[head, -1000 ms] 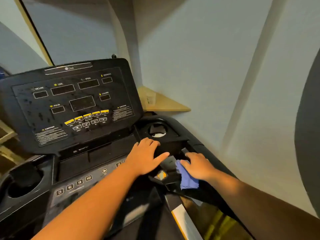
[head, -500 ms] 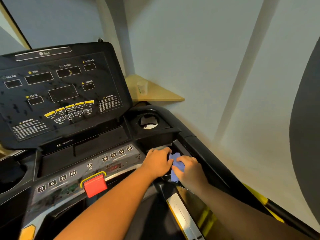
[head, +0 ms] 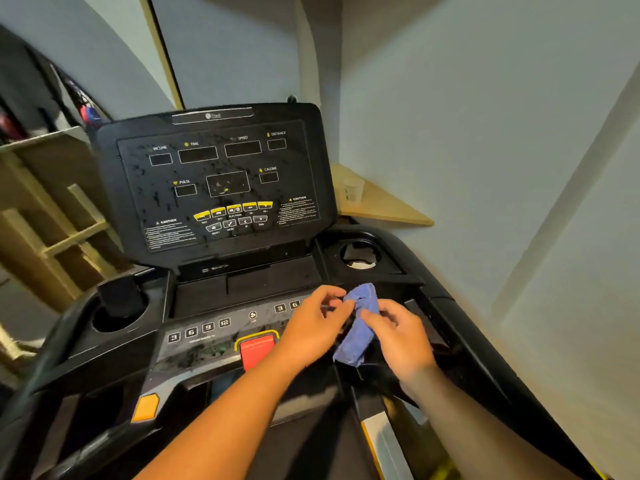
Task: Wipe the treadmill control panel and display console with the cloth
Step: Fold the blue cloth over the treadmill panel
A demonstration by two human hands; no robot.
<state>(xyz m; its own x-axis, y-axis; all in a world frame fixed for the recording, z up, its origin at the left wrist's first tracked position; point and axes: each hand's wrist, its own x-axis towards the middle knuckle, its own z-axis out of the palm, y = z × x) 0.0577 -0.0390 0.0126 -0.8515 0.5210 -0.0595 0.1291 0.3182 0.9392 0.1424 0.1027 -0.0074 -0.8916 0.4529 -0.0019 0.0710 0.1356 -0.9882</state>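
Note:
A blue cloth point(head: 360, 323) hangs bunched between both hands over the right end of the lower control panel point(head: 207, 332). My left hand point(head: 317, 322) pinches its upper left edge. My right hand point(head: 401, 336) holds its right side with curled fingers. The black display console point(head: 214, 181) stands upright behind, speckled with dark spots. A red stop button point(head: 258, 351) sits just left of my left hand.
Cup holders sit at the left point(head: 117, 313) and right point(head: 358, 256) of the console. A wooden corner shelf point(head: 384, 207) with a small plastic cup point(head: 353, 190) is behind right. The wall runs close along the right; wooden shelving point(head: 45, 216) stands left.
Both hands have lifted the cloth off the right tray edge and now hold it up between them, spread slightly apart. The camera view swung left and back.

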